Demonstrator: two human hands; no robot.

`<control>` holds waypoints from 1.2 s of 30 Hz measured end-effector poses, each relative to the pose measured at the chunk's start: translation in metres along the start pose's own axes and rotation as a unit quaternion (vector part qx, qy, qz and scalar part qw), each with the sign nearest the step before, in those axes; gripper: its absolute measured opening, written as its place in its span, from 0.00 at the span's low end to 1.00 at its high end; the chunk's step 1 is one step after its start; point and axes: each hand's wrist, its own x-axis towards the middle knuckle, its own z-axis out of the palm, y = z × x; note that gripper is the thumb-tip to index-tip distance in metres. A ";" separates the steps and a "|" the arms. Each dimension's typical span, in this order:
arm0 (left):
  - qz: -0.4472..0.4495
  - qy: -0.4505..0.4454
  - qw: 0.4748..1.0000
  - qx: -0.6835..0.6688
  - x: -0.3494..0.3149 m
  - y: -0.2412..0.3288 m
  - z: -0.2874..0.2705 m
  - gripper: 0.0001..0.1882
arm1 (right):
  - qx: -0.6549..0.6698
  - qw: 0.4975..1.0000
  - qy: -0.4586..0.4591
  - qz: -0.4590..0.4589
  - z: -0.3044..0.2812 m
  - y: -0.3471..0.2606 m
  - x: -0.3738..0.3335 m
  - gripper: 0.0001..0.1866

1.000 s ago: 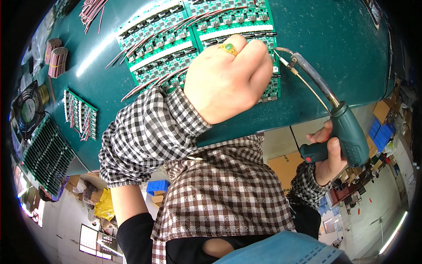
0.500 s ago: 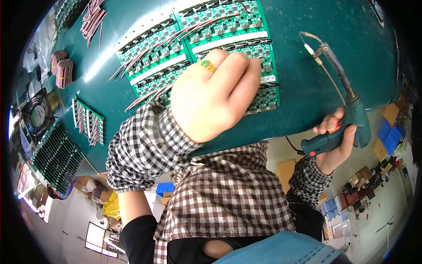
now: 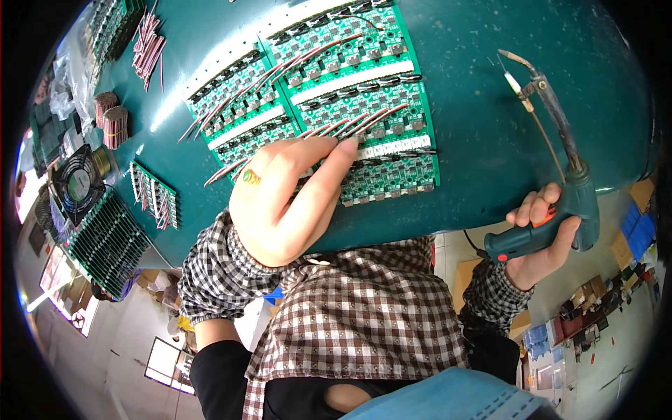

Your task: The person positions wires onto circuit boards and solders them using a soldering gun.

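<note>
My right hand (image 3: 542, 238) grips a green soldering gun (image 3: 581, 199) with an orange trigger, near the table's right front edge. Its long metal tip (image 3: 556, 115) and thin feed tube point up and away, clear of the boards. Over the near part of the green circuit boards (image 3: 336, 77), my left hand (image 3: 283, 199) is closed, thumb and fingers pinched together at several red, black and white wires (image 3: 381, 119). Whether a wire is between the fingertips cannot be made out. More wires (image 3: 294, 59) lie across the boards' left half. The left hand covers part of the near boards.
On the left of the green table (image 3: 476, 56) lie loose wires (image 3: 148, 52), bundled wires (image 3: 115, 127) and a small wired board (image 3: 154, 196). A black fan (image 3: 77, 178) and a stack of boards (image 3: 108, 241) stand at the left edge. A cable (image 3: 476, 245) trails from the gun.
My left hand has moved left and nearer to me, uncovering wires on the right-hand boards. The soldering gun in my right hand has shifted slightly right and nearer in the picture.
</note>
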 end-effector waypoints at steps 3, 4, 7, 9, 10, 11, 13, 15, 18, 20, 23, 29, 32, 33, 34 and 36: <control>-0.002 -0.003 1.000 -0.005 -0.010 0.002 -0.005 0.20 | 0.004 1.000 0.001 0.003 -0.001 0.000 0.000 0.26; -0.028 -0.046 0.999 -0.001 -0.017 0.006 -0.010 0.26 | 0.005 1.000 -0.001 0.003 0.000 0.000 0.000 0.26; -0.047 -0.107 0.993 0.023 -0.022 0.008 -0.021 0.30 | -0.002 1.000 -0.004 0.003 0.000 0.000 0.000 0.26; -0.043 -0.145 0.986 0.073 -0.034 0.001 -0.018 0.32 | -0.016 1.000 -0.009 -0.009 -0.001 0.000 0.001 0.26; -0.052 -0.153 0.984 0.076 -0.034 -0.003 -0.014 0.33 | -0.018 1.000 -0.013 -0.011 -0.001 0.000 0.002 0.26; -0.062 -0.162 0.982 0.080 -0.034 -0.007 -0.012 0.33 | -0.014 1.000 -0.010 -0.012 -0.002 0.000 0.002 0.25; -0.049 -0.156 0.982 0.092 -0.034 -0.006 -0.007 0.32 | -0.014 1.000 -0.013 -0.016 -0.002 -0.001 0.004 0.24; -0.045 -0.144 0.984 0.097 -0.034 -0.004 -0.005 0.31 | -0.019 1.000 -0.008 -0.019 -0.001 -0.002 0.007 0.23; -0.046 -0.112 0.991 0.058 -0.032 0.000 -0.002 0.29 | -0.020 0.999 0.002 -0.026 0.004 -0.004 0.005 0.22; -0.046 -0.097 0.993 0.040 -0.030 0.003 0.004 0.29 | -0.025 0.999 0.020 -0.029 0.005 -0.005 0.005 0.21; -0.055 -0.061 0.996 0.035 -0.025 0.006 0.018 0.32 | 0.012 1.000 0.013 -0.020 0.002 -0.003 0.010 0.21; -0.094 0.053 0.994 0.003 -0.020 -0.007 -0.018 0.29 | 0.045 0.996 -0.062 -0.040 0.019 -0.006 0.032 0.20; -0.179 0.279 0.943 0.040 -0.028 -0.049 -0.063 0.13 | 0.033 0.997 -0.052 -0.043 0.036 -0.014 0.032 0.18; -0.242 0.275 0.930 0.035 -0.030 -0.068 -0.073 0.11 | 0.033 0.998 -0.031 -0.032 0.044 -0.014 0.033 0.18; -0.299 0.282 0.907 0.096 -0.032 -0.089 -0.065 0.08 | 0.031 0.998 -0.046 -0.027 0.045 -0.012 0.036 0.18; -0.371 0.250 0.888 0.111 -0.022 -0.120 -0.042 0.05 | 0.002 0.999 0.011 -0.035 0.046 -0.006 0.038 0.16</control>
